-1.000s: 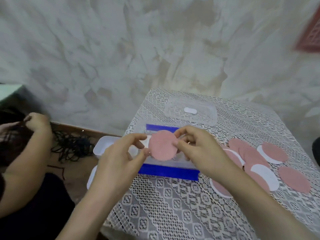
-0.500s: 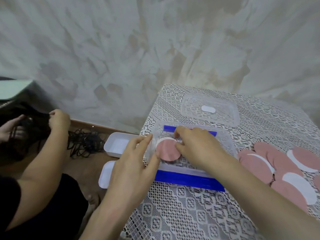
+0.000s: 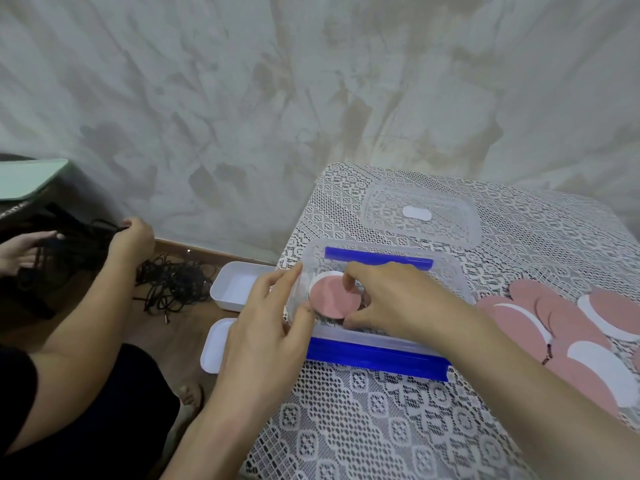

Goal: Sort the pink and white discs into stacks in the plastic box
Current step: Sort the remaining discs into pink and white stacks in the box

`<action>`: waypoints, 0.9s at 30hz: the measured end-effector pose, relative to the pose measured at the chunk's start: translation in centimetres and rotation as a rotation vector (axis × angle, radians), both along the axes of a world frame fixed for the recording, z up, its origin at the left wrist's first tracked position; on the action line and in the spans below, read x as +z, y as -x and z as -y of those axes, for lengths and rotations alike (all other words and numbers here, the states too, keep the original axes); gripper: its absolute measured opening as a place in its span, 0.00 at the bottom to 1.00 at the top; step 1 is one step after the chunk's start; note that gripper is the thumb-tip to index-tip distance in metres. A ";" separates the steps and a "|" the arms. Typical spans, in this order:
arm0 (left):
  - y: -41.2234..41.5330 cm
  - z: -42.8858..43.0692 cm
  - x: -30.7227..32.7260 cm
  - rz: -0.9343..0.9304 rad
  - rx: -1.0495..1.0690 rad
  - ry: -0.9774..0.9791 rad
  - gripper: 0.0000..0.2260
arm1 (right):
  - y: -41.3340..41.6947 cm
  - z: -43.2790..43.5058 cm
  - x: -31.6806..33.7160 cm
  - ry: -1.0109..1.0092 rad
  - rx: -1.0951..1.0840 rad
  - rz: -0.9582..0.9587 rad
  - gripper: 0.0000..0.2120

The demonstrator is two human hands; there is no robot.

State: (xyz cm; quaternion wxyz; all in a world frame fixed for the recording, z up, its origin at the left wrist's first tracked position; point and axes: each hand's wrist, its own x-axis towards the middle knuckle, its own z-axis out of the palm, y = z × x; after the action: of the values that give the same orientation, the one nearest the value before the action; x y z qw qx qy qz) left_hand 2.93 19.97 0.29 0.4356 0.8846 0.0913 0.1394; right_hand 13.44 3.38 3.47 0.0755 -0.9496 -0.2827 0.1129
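Observation:
A clear plastic box point(image 3: 450, 271) with blue clip flaps stands on the lace-covered table. Inside its left end a pink disc point(image 3: 330, 297) lies on a white disc point(image 3: 320, 277) whose edge shows behind it. My right hand point(image 3: 391, 299) reaches into the box, its fingers and thumb pinching the pink disc's right edge. My left hand point(image 3: 266, 323) rests against the box's left wall, fingers spread, thumb near the disc's lower left. A loose pile of pink and white discs point(image 3: 571, 327) lies on the table to the right of the box.
The box's clear lid point(image 3: 420, 213) lies behind it on the table. Two white trays point(image 3: 235, 284) sit on the floor left of the table. Another person point(image 3: 86, 306) sits at the left, handling black cables point(image 3: 173, 282). A wall stands close behind.
The pink disc went from being held up between both hands down into the box's left end. My left hand let go and moved to the box wall; my right hand still touches the disc.

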 end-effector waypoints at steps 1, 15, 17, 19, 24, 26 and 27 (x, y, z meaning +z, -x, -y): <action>0.1 0.0 0.0 0.002 -0.003 0.001 0.22 | -0.1 -0.1 -0.1 0.005 0.010 0.018 0.21; -0.2 -0.5 0.2 0.009 -0.006 -0.124 0.22 | -0.5 -0.8 -0.9 -0.035 0.034 0.070 0.14; -0.3 -0.7 0.5 0.007 -0.007 -0.199 0.22 | -0.5 -0.8 -0.9 -0.025 0.059 0.078 0.14; -0.6 -1.0 0.8 -0.011 0.000 -0.264 0.22 | -0.6 -0.7 -0.9 -0.028 0.067 0.070 0.15; -0.7 -0.7 1.4 0.029 0.047 -0.421 0.18 | -0.1 -0.4 -0.2 -0.047 0.057 0.161 0.19; -0.8 -0.5 2.0 0.079 0.088 -0.481 0.16 | 0.3 0.3 0.3 -0.071 0.058 0.233 0.17; -1.0 -0.3 2.3 0.100 0.102 -0.509 0.15 | 0.6 0.8 0.6 -0.083 0.061 0.273 0.17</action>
State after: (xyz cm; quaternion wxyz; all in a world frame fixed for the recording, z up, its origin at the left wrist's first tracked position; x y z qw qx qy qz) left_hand 3.91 20.23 2.62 0.1955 0.9519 0.0760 0.2233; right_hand 12.83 2.55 4.07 0.0720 -0.9432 -0.3233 -0.0267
